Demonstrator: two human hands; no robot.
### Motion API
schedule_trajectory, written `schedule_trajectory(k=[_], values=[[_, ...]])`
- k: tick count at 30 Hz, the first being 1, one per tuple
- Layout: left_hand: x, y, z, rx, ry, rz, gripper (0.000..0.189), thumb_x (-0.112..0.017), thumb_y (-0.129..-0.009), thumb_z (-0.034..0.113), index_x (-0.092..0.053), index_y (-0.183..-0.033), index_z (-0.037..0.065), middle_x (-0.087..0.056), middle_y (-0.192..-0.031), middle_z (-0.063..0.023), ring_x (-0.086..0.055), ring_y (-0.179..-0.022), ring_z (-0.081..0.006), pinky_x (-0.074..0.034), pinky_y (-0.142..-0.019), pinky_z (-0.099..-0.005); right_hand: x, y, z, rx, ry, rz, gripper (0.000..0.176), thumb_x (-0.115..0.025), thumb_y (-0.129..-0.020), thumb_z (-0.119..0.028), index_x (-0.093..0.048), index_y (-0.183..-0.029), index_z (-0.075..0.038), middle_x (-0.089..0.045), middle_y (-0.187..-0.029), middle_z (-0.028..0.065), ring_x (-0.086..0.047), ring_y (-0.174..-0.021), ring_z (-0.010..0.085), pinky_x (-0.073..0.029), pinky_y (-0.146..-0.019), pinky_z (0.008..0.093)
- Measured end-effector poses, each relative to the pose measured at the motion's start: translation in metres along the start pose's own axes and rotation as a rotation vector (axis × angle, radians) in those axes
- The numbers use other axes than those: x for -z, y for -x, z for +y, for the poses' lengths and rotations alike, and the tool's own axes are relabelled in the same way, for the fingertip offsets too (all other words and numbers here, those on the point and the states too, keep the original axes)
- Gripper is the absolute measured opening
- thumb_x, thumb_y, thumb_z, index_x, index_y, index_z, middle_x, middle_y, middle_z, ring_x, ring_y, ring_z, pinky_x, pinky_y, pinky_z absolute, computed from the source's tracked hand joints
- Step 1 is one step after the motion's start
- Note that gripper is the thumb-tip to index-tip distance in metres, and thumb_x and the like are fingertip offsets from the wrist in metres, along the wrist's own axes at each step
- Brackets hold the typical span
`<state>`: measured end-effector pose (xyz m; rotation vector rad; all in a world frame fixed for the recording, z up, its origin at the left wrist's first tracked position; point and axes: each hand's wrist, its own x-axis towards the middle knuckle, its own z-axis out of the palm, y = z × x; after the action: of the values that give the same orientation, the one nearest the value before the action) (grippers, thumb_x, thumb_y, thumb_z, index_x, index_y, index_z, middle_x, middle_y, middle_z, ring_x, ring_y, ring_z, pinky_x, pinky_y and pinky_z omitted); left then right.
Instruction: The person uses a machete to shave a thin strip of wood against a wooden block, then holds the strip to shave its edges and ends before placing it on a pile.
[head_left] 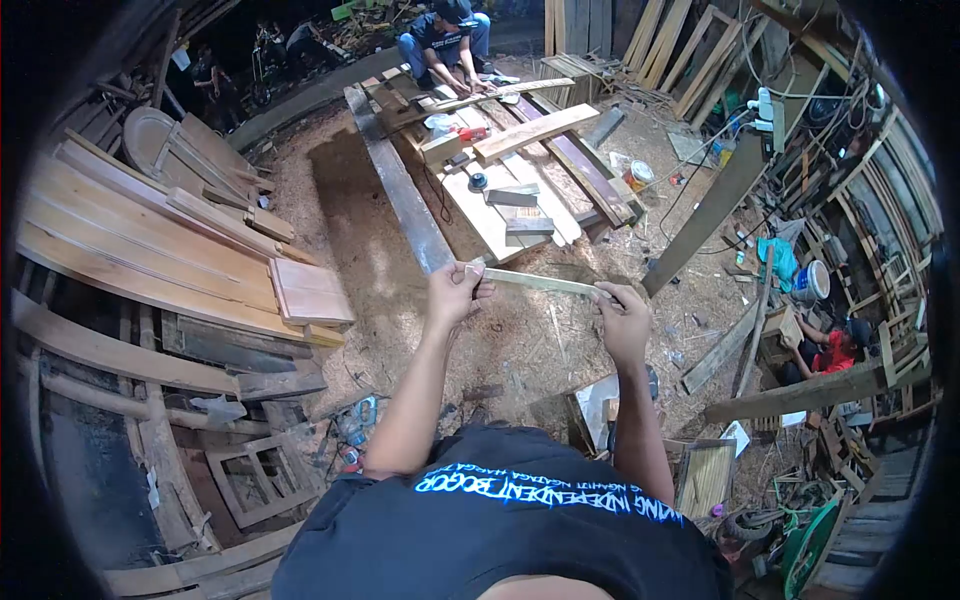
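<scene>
A thin, pale, straight strip (pixel 540 283) that looks like wood spans the space between my two hands, held out in front of my chest. My left hand (pixel 457 292) pinches its left end between thumb and fingers. Around the right end, the fingers of my right hand (pixel 624 318) are closed. Beyond the strip, a low work surface carries a pale board (pixel 490 215), two short dark blocks (pixel 529 227) and a small dark round object (pixel 478 182). A long grey plank (pixel 400 180) runs along its left side, its near end close to my left hand.
Wide planks (pixel 150 235) are stacked at the left. A co-worker (pixel 445 50) crouches at the far end of the work surface; another person in red (pixel 838 350) is at the right. An upright post (pixel 710 210) stands right of centre. A blue power tool (pixel 355 420) lies on the floor.
</scene>
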<state>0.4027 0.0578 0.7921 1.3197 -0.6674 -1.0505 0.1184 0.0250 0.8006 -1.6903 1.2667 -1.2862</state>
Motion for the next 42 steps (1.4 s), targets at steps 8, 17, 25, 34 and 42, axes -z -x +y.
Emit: schedule_trajectory(k=[8, 17, 25, 34, 42], values=[[0.0, -0.008, 0.0, -0.122, -0.009, 0.023, 0.02, -0.066, -0.098, 0.015, -0.06, -0.098, -0.005, -0.072, -0.082, -0.013, -0.072, -0.067, -0.0191, -0.06, -0.058, -0.0302, -0.013, -0.003, 0.016, 0.086, 0.076, 0.041, 0.017, -0.071, -0.088, -0.001, -0.073, -0.105, 0.001, -0.068, -0.087, 0.0053, -0.064, -0.072, 0.0091, -0.05, -0.064, 0.0238], [0.004, -0.001, 0.02, 0.071, 0.237, -0.024, 0.029, -0.06, -0.102, 0.022, -0.06, -0.107, -0.006, -0.07, -0.098, -0.0182, -0.072, -0.089, -0.0242, -0.062, -0.075, -0.0301, -0.018, -0.006, 0.01, -0.183, -0.393, -0.031, 0.022, -0.068, -0.091, 0.0, -0.068, -0.111, 0.01, -0.071, -0.093, 0.0114, -0.068, -0.078, 0.013, -0.057, -0.069, 0.0256], [0.008, -0.002, 0.009, 0.049, 0.343, -0.058, 0.024, -0.063, -0.1, 0.022, -0.063, -0.095, -0.002, -0.071, -0.09, -0.0175, -0.073, -0.08, -0.0235, -0.063, -0.069, -0.0299, -0.015, -0.003, 0.014, -0.284, -0.551, -0.022, 0.021, -0.064, -0.094, 0.001, -0.066, -0.113, 0.01, -0.07, -0.093, 0.0131, -0.069, -0.082, 0.0167, -0.062, -0.077, 0.0297], [0.008, 0.002, 0.01, 0.111, 0.433, -0.096, 0.029, -0.064, -0.099, 0.028, -0.063, -0.095, -0.001, -0.071, -0.087, -0.0151, -0.072, -0.075, -0.0218, -0.062, -0.066, -0.0284, -0.009, 0.003, 0.007, -0.381, -0.756, -0.012, 0.026, -0.064, -0.095, 0.0, -0.061, -0.12, 0.009, -0.068, -0.099, 0.014, -0.069, -0.084, 0.0197, -0.062, -0.078, 0.033], [0.004, 0.008, 0.009, 0.114, 0.535, -0.115, 0.036, -0.06, -0.1, 0.033, -0.062, -0.099, -0.002, -0.069, -0.091, -0.0149, -0.072, -0.083, -0.0229, -0.063, -0.071, -0.0299, -0.004, 0.007, 0.017, -0.473, -1.071, -0.022, 0.022, -0.059, -0.1, -0.008, -0.06, -0.118, 0.005, -0.068, -0.099, 0.0109, -0.069, -0.086, 0.0184, -0.06, -0.079, 0.0291]])
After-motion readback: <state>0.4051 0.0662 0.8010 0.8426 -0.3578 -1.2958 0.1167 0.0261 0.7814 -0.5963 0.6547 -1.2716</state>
